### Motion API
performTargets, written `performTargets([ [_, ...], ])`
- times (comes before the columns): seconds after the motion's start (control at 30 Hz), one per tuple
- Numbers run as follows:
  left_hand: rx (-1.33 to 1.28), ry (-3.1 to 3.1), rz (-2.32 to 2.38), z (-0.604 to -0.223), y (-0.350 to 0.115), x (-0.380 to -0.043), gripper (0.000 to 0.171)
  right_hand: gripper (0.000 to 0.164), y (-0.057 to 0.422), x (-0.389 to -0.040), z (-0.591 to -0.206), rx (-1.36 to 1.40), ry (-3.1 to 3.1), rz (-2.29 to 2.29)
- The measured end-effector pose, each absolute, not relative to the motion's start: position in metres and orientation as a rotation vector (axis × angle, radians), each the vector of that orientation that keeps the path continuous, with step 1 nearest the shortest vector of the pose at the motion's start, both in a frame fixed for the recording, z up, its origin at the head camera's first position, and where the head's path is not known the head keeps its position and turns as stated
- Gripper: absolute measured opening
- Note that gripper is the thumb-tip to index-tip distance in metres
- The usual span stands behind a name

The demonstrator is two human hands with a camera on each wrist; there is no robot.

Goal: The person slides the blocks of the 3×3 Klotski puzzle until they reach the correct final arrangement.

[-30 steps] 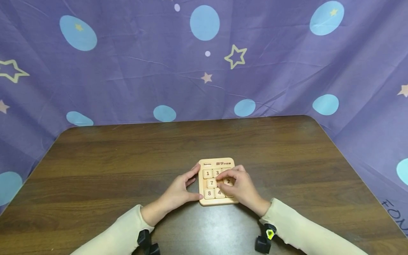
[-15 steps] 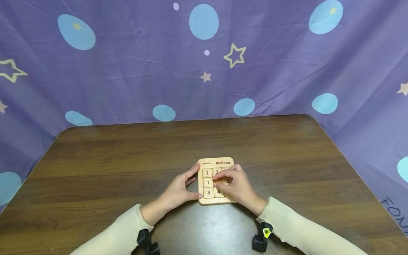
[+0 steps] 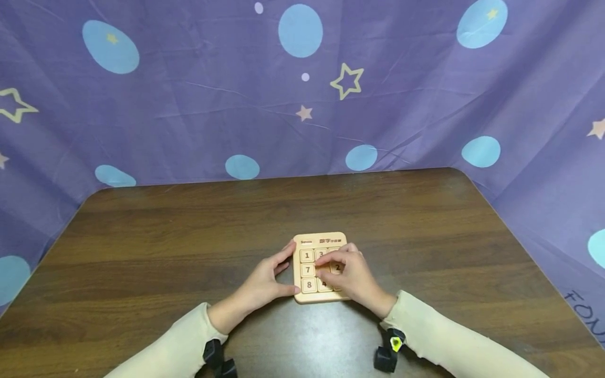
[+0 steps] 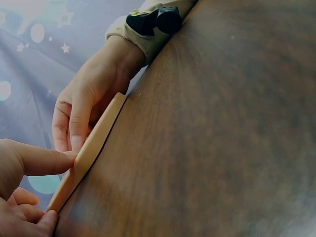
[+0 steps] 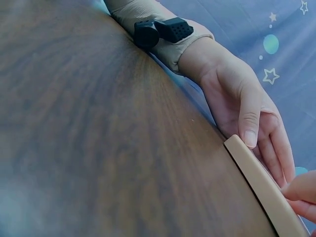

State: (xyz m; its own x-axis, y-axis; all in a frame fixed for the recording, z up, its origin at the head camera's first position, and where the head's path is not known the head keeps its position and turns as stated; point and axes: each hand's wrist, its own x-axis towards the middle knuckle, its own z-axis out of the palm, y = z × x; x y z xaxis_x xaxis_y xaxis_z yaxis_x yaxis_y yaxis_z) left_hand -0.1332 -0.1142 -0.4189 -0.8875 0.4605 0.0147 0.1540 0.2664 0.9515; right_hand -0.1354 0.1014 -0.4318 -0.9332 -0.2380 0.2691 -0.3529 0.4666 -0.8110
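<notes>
While the left hand grips the number board by its left edge, thumb and fingers spread, the right hand reaches over its right side.
The board lies on the table between them, long axis running away; the right hand is nearer the 7 tile, pinch or push unclear. Since a second ago, that tile sits farther left, below the 1 tile.

A curtained-off recording nook: purple cloth printed with stars and blue spots hangs behind and beside a brown desk, and wrist cameras are worn.
</notes>
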Motion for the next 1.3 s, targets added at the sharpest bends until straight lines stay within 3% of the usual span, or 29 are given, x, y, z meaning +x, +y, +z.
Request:
performTargets([
  [0.37,0.568,2.275,1.664,-0.418,-0.114,-0.132,0.087,0.024,0.117,-0.134,-0.436,0.652,-2.586,1.621],
  [1.3,0.555,2.268,1.663,-0.419,-0.115,-0.133,0.086,0.032,0.128,-0.115,-0.433,0.657,-2.605,1.551],
])
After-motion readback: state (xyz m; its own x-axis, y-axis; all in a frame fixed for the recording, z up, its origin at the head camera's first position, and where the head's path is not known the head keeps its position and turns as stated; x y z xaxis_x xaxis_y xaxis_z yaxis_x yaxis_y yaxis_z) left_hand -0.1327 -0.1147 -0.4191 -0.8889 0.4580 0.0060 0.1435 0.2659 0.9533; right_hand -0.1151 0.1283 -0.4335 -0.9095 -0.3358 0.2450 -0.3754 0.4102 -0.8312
